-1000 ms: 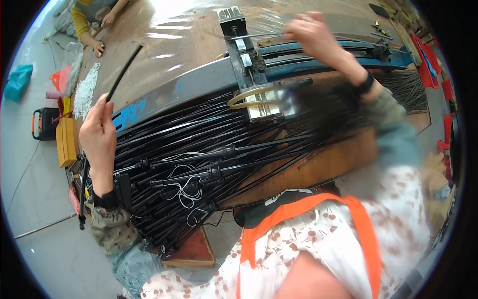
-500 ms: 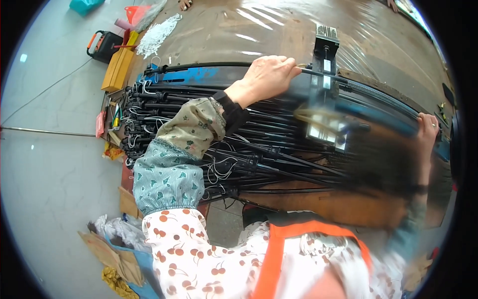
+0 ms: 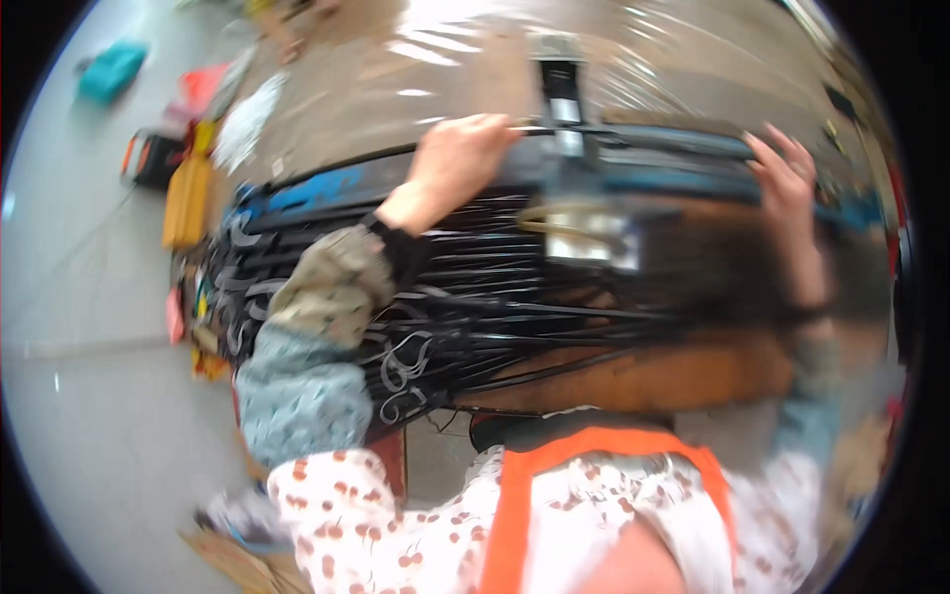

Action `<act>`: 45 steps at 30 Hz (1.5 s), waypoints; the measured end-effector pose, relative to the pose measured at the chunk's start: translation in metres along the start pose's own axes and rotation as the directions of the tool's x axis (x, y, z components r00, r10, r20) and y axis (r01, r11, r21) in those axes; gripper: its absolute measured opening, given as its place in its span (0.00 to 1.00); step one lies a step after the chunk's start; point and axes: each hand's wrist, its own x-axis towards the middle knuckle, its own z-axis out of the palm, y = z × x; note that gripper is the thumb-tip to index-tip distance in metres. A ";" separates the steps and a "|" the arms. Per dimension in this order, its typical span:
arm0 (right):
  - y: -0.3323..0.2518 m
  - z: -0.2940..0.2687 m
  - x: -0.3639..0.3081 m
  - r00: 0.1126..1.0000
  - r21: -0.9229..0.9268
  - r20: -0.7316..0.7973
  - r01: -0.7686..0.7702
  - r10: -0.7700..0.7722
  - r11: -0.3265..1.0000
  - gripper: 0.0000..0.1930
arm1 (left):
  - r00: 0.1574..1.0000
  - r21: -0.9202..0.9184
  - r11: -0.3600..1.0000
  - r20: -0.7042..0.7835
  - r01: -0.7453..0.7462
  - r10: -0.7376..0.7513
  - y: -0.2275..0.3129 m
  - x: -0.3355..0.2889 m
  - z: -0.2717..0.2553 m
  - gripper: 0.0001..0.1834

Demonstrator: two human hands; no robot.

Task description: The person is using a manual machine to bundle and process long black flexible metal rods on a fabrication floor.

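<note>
- Black rod (image 3: 341, 161): runs from about ten o'clock in toward twelve, above the blue-and-grey rail (image 3: 317, 188), into the left fist.
- Left hand (image 3: 460, 156): at twelve o'clock, closed round the rod; a thin length shows past the fist, toward the metal fixture (image 3: 562, 104) at one o'clock.
- Right hand (image 3: 787, 180): at two o'clock, fingers parted and half curled by the rail's right part; blur hides whether it grips anything.
- Tan loop (image 3: 574, 218): between one and two o'clock, nearer the middle, below the fixture.
- Black rod assemblies (image 3: 465, 262): a broad bundle from nine o'clock across the middle, pale wires (image 3: 404, 361) curling at seven to eight.
- Wooden surface (image 3: 614, 381): bare at four o'clock.
- Yellow box (image 3: 185, 203), black case (image 3: 156, 160): side by side at ten.
- Co-worker's hand (image 3: 290, 49): at eleven, blurred.
</note>
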 end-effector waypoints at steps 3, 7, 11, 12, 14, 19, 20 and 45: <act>-0.042 0.001 -0.007 0.999 0.064 -0.044 0.011 -0.009 0.998 0.13 | 0.998 0.194 0.979 -0.005 0.060 -0.060 -0.001 -0.001 0.012 0.09; -0.063 0.004 -0.030 0.999 0.198 -0.039 -0.027 0.036 0.980 0.12 | 0.992 0.186 0.975 0.018 0.119 -0.124 0.007 0.003 0.006 0.11; -0.078 0.005 -0.032 0.998 0.280 0.022 -0.067 0.063 0.958 0.12 | 0.988 0.183 0.974 0.052 0.136 -0.147 0.011 0.004 0.004 0.11; -0.082 0.007 -0.030 0.997 0.272 0.027 -0.077 0.072 0.959 0.12 | 0.989 0.176 0.976 0.057 0.126 -0.138 0.010 0.004 0.004 0.11; -0.090 0.013 -0.023 0.999 0.320 -0.002 -0.036 0.038 0.947 0.12 | 0.990 0.158 0.979 0.040 0.125 -0.133 0.009 0.001 0.004 0.10; -0.105 0.039 -0.020 0.995 0.618 0.092 -0.028 -0.036 0.786 0.09 | 0.992 0.169 0.980 0.040 0.107 -0.116 0.011 0.003 0.012 0.09; -0.103 0.040 -0.023 0.994 0.650 0.111 -0.058 -0.019 0.757 0.09 | 0.995 0.162 0.982 0.006 0.093 -0.095 0.011 0.003 0.013 0.08; -0.049 -0.039 -0.121 0.936 0.144 -0.351 0.094 -0.038 0.985 0.17 | 0.943 0.015 0.949 0.119 -0.315 0.311 0.244 -0.011 0.066 0.19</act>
